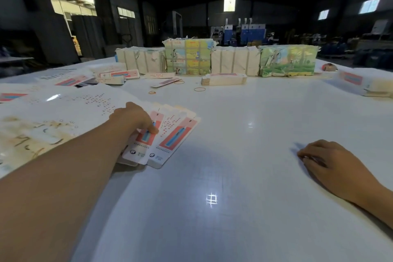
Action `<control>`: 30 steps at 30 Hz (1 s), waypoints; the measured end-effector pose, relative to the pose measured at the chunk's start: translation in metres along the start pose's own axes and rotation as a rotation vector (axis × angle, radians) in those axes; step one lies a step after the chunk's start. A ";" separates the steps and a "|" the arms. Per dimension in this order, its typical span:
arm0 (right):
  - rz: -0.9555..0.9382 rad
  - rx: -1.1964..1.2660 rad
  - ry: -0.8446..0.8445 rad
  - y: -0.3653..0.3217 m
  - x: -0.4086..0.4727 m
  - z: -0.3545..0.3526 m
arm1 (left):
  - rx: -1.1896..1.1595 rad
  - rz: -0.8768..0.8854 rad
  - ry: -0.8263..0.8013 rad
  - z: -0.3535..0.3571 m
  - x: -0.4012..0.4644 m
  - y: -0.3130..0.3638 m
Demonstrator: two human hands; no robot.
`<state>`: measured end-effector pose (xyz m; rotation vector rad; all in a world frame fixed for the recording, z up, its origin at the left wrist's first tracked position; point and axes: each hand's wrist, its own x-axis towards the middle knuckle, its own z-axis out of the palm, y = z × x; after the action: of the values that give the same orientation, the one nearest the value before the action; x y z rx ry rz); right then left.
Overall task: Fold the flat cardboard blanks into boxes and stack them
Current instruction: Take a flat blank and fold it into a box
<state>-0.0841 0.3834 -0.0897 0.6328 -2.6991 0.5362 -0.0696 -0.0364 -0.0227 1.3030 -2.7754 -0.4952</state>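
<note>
1. Looking down from the head camera: the left hand (136, 118) presses a fanned pile of flat blanks (168, 138), thumb on top.
2. Well right of it, the right hand (327, 159) rests on the table (234, 134), fingers relaxed, empty.
3. Likely best: slide one blank free, pinning the rest.

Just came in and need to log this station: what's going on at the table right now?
A person is working with flat printed cardboard blanks at a white table. Their left hand grips a fanned bunch of blanks lying on the table, thumb on top. Their right hand rests on the bare tabletop, holding nothing. No blank looks folded into a box yet. Wrapped bundles and a small stack of blanks sit further back, with rubber bands nearby.
</note>
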 end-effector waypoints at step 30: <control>0.208 0.312 0.060 -0.003 0.010 -0.011 | -0.358 1.200 0.048 0.090 -0.165 0.078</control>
<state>-0.0887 0.3825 -0.0754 0.4032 -2.6610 1.0271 -0.0356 0.1596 -0.0682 -0.4525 -2.6141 -0.7271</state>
